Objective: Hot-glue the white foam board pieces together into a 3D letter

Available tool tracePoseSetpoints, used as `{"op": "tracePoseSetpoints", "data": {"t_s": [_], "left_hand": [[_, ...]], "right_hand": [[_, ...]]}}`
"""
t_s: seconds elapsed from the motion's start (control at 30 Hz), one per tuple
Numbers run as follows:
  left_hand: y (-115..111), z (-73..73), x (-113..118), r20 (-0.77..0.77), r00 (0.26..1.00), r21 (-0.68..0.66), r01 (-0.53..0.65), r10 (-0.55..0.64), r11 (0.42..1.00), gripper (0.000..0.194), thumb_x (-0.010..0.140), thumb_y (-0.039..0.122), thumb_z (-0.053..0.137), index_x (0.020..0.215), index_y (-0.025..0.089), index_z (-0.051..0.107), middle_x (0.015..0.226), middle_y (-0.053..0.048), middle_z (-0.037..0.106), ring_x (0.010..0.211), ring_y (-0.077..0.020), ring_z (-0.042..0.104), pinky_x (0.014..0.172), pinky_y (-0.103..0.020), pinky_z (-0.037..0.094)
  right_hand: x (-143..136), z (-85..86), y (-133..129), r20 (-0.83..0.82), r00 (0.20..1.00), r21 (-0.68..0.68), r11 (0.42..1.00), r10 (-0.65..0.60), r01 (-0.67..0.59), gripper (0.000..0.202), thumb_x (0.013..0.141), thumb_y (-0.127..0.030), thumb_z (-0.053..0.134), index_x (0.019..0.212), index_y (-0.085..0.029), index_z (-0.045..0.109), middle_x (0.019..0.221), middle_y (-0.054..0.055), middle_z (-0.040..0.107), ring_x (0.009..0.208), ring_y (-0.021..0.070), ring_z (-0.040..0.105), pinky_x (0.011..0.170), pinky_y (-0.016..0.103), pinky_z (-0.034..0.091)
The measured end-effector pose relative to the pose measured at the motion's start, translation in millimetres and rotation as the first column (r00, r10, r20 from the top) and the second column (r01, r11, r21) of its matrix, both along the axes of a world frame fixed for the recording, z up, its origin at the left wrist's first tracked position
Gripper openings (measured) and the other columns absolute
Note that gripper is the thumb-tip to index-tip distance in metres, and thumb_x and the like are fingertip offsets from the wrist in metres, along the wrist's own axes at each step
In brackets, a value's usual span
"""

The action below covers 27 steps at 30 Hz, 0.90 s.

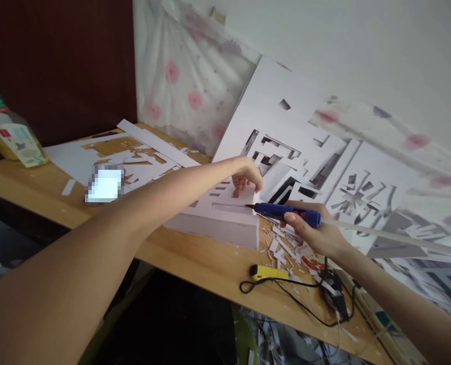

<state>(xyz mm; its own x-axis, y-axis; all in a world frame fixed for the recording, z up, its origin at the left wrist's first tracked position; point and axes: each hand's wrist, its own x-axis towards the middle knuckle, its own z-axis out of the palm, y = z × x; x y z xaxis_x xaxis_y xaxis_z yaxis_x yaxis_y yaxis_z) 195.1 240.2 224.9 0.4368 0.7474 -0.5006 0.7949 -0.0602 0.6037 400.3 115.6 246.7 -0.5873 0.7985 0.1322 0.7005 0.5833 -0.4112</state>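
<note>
My right hand (320, 230) is wrapped round a blue hot glue pen (278, 210). A long pale glue stick (392, 239) sticks out of its back end. The pen's dark tip points left, at the slot line of a white foam-board piece (225, 228) on the table. Across that piece reaches my left arm. My left hand (246, 177) bends down at its far right end, fingers curled and gripping the board; part of the grip is hidden. Behind both hands leans a large white board (267, 101) with character shapes cut out.
A phone (104, 185) and white offcuts (141, 159) lie left on the wooden table (195, 258). A bottle (12, 126) stands far left. A yellow cutter (269, 274), black cord (297, 304) and scraps (282, 248) are near the front right edge.
</note>
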Motion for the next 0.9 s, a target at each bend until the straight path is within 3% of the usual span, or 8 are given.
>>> {"op": "tracePoseSetpoints", "data": {"t_s": [0.33,0.57,0.73,0.9], "left_hand": [[-1,4.3,-7,0.021,1.000,0.000,0.010,-0.010,1.000,0.088,0.069,0.031,0.067,0.149,0.007,0.039,0.124,-0.022,0.063,0.085,-0.0241,0.072,0.061,-0.026,0.052],[-2,6.0,-9,0.006,1.000,-0.017,-0.016,0.016,1.000,0.089,0.072,0.029,0.067,0.152,0.005,0.035,0.112,-0.020,0.068,0.085,-0.0237,0.073,0.062,-0.024,0.053],[-2,6.4,-13,0.026,0.999,0.020,-0.020,0.020,1.000,0.081,0.072,0.032,0.068,0.146,0.009,0.047,0.118,-0.019,0.067,0.089,-0.0245,0.073,0.066,-0.025,0.054],[-1,5.3,-17,0.029,1.000,-0.001,0.001,-0.001,1.000,0.080,0.070,0.035,0.072,0.143,0.010,0.051,0.105,-0.016,0.071,0.091,-0.0261,0.072,0.070,-0.027,0.054]], "right_hand": [[6,-4.4,2,-0.075,0.994,-0.061,0.996,-0.074,0.070,0.066,0.085,-0.082,0.047,0.064,-0.021,0.062,0.052,0.001,0.051,0.046,0.0141,0.047,0.042,0.028,0.036],[0,-4.5,7,-0.123,0.974,-0.157,0.973,-0.189,0.169,0.076,0.073,-0.094,0.047,0.062,-0.021,0.063,0.046,0.001,0.049,0.040,0.0133,0.044,0.039,0.027,0.035],[-7,-3.0,18,-0.082,0.954,-0.246,0.934,-0.288,0.261,0.086,0.066,-0.101,0.036,0.055,-0.020,0.062,0.041,0.003,0.048,0.036,0.0121,0.041,0.037,0.026,0.032],[-14,-2.5,19,-0.060,0.952,-0.265,0.924,-0.301,0.275,0.087,0.067,-0.101,0.037,0.055,-0.019,0.064,0.039,0.003,0.048,0.036,0.0115,0.041,0.039,0.026,0.032]]}}
